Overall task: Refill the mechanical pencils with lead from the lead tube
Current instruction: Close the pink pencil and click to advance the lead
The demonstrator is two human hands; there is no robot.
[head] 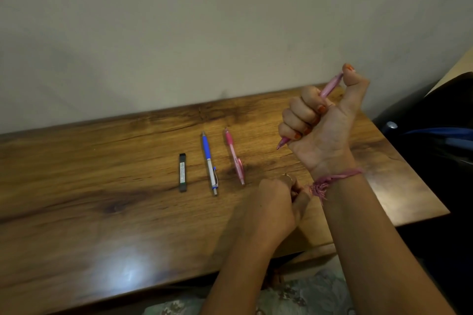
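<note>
Right hand (320,120) gripped a slim pale-pink plastic pencil (330,85) (thumb on cap); left hand (277,202) was clenched, contents unclear; a flat black lead tube (182,172) lay at nine o'clock on the glossy wooden table (102,174).

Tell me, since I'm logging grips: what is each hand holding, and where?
The right hand grips a pale pink pencil round its middle, thumb on the top end. The left hand is curled; whether it holds anything cannot be told.

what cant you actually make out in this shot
Head view only:
- Light pink pencil: its middle is hidden inside the right hand; the thumb covers its top end.
- Left hand: seen from the back, curled, so whether it holds anything is hidden.
- Lead tube: label print too small to read; lead inside not visible.
- Pink pencil and blue pencil on the table: lead inside cannot be seen.
</note>
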